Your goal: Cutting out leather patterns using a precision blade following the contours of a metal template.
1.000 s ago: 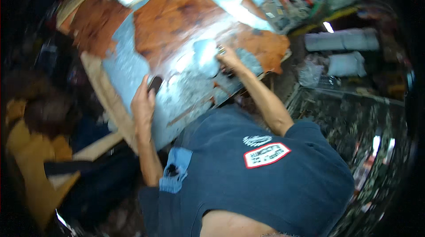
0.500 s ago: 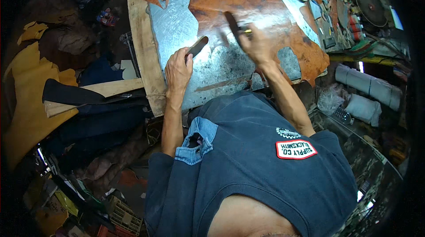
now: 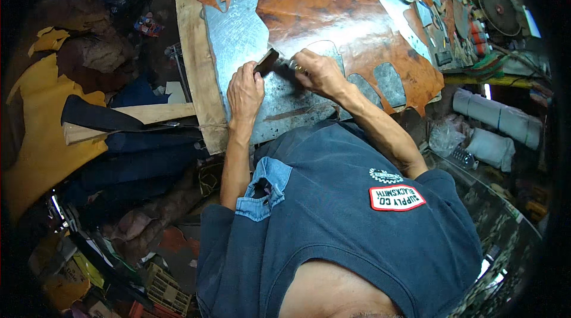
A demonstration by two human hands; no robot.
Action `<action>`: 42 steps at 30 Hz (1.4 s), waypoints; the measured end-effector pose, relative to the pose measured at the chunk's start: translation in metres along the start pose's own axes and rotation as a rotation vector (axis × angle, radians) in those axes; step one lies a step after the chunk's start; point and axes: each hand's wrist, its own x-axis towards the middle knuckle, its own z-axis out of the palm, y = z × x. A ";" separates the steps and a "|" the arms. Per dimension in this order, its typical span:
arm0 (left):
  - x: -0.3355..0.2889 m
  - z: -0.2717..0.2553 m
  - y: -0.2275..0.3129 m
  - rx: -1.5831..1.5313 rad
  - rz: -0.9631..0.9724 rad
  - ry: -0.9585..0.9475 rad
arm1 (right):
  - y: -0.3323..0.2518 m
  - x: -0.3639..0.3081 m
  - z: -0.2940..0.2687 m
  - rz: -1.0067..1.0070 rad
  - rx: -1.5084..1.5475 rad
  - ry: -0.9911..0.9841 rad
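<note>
One dark bar [image 3: 266, 62] — one white roll [image 3: 497, 117]

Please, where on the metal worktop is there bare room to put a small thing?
Bare metal shows between the wooden edge and the large brown leather, beyond the left hand; a smaller patch lies between that hand and the shirt. Crowded: far right corner, with mixed pieces beside the round disc.

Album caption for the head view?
Left hand holds a dark flat bar, right hand a blurred dark tool, beside mottled brown leather.
</note>
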 end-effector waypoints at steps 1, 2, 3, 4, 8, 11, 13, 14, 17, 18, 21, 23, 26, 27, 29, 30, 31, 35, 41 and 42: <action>0.000 0.001 -0.002 -0.007 -0.014 -0.008 | 0.002 -0.004 -0.005 0.030 0.082 0.068; 0.002 -0.001 -0.001 -0.002 -0.012 -0.008 | 0.013 -0.010 -0.007 0.158 0.142 0.154; 0.003 -0.005 -0.002 -0.087 -0.109 -0.016 | 0.007 -0.007 -0.015 0.282 0.209 0.232; 0.005 -0.007 -0.004 -0.174 -0.204 -0.024 | 0.000 -0.016 -0.034 0.482 0.261 0.245; 0.021 -0.010 -0.042 -1.062 -0.542 -0.022 | 0.039 -0.066 -0.054 0.664 0.563 0.414; 0.038 -0.028 -0.048 -1.298 -0.678 -0.031 | 0.048 -0.107 -0.060 0.763 0.579 0.488; 0.048 -0.031 -0.055 -1.288 -0.679 -0.025 | 0.050 -0.131 -0.063 0.769 0.595 0.507; 0.055 -0.032 -0.056 -1.303 -0.679 -0.033 | 0.052 -0.143 -0.063 0.791 0.640 0.550; 0.072 -0.035 -0.056 -1.317 -0.681 -0.044 | 0.051 -0.162 -0.065 0.818 0.700 0.626; 0.077 -0.033 -0.056 -1.322 -0.686 -0.044 | 0.050 -0.165 -0.067 0.820 0.707 0.655; 0.078 -0.014 -0.118 -0.927 -0.679 -0.021 | 0.045 -0.158 -0.075 0.845 0.664 0.685; 0.076 -0.009 -0.101 -0.021 -0.501 0.099 | 0.058 -0.169 -0.076 0.853 0.714 0.742; 0.055 -0.005 -0.024 -0.007 -0.502 0.103 | 0.072 -0.184 -0.085 0.796 0.814 0.915; 0.043 0.014 -0.015 -0.022 -0.277 0.021 | 0.080 -0.187 -0.089 0.778 0.850 0.949; 0.024 0.047 0.022 -0.102 -0.036 -0.192 | 0.091 -0.197 -0.105 0.819 0.845 0.990; 0.016 0.063 0.057 -0.160 -0.023 -0.325 | 0.098 -0.201 -0.109 0.846 0.863 1.024; 0.011 0.072 0.088 -0.198 0.004 -0.428 | 0.106 -0.205 -0.114 0.860 0.855 1.024; -0.017 0.109 0.140 -0.474 -0.125 -0.576 | 0.137 -0.230 -0.137 0.897 0.874 1.040; -0.010 0.140 0.161 -1.031 -0.859 -0.419 | 0.159 -0.231 -0.151 0.852 0.905 0.977; -0.004 0.140 0.159 -1.069 -0.934 -0.441 | 0.163 -0.227 -0.151 0.860 0.915 0.965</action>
